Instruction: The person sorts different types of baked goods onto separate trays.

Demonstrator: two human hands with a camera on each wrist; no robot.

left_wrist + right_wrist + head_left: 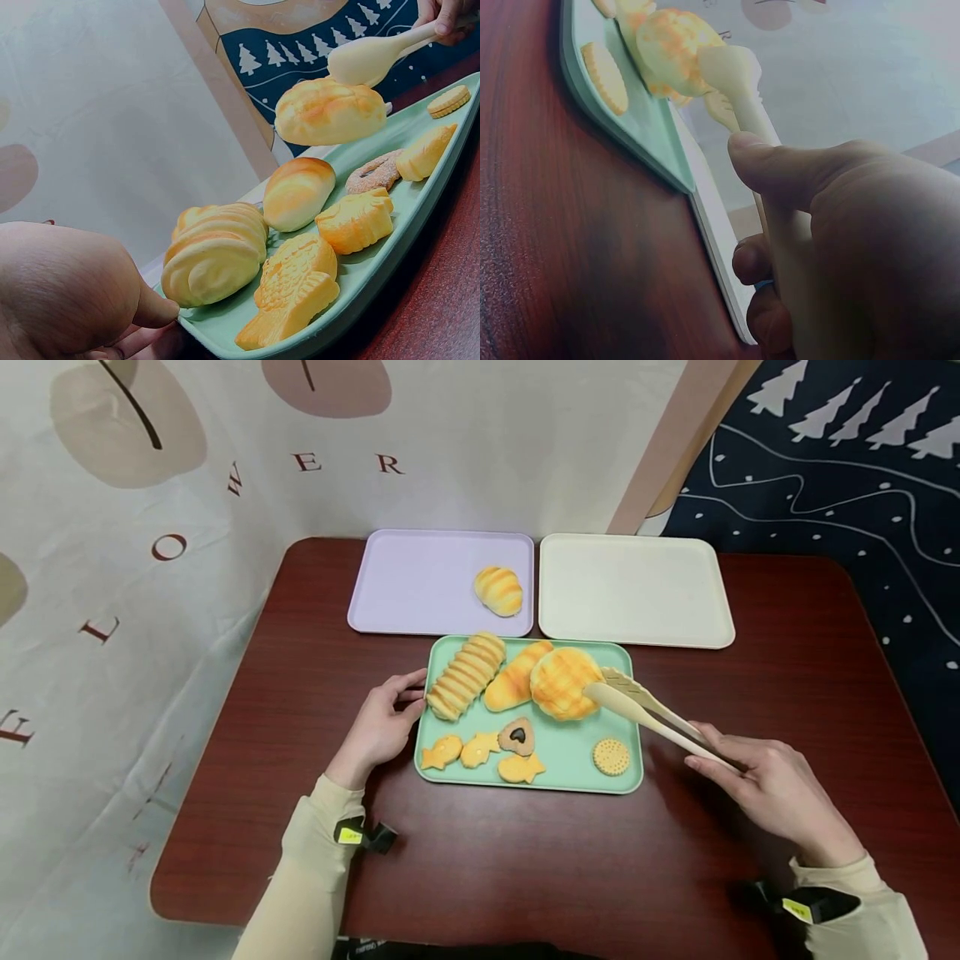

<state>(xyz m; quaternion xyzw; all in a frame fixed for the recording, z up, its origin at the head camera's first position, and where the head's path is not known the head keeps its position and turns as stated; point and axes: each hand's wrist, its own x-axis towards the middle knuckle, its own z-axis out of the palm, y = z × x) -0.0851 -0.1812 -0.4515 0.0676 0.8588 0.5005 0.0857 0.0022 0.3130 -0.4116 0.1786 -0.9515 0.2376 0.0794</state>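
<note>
My right hand (776,785) grips cream-coloured tongs (667,722), thumb on one arm and fingers round the other. Their tips hold a round, golden bun (566,683); in the left wrist view the bun (330,112) hangs above the green tray (570,772). At that tray's left edge, my left hand (378,727) pinches the rim between thumb and fingers. On the tray lie a ridged bread roll (468,677), a smooth oblong bun (513,681), several fish-shaped cookies (521,768), a heart-centred cookie (517,737) and a round cracker (611,757).
Behind the green tray stand a lilac tray (420,581) with a small striped bun (498,591) at its right, and a white tray (633,589) beside it. All rest on a dark red wooden table (525,868) against a fabric-covered wall (487,460).
</note>
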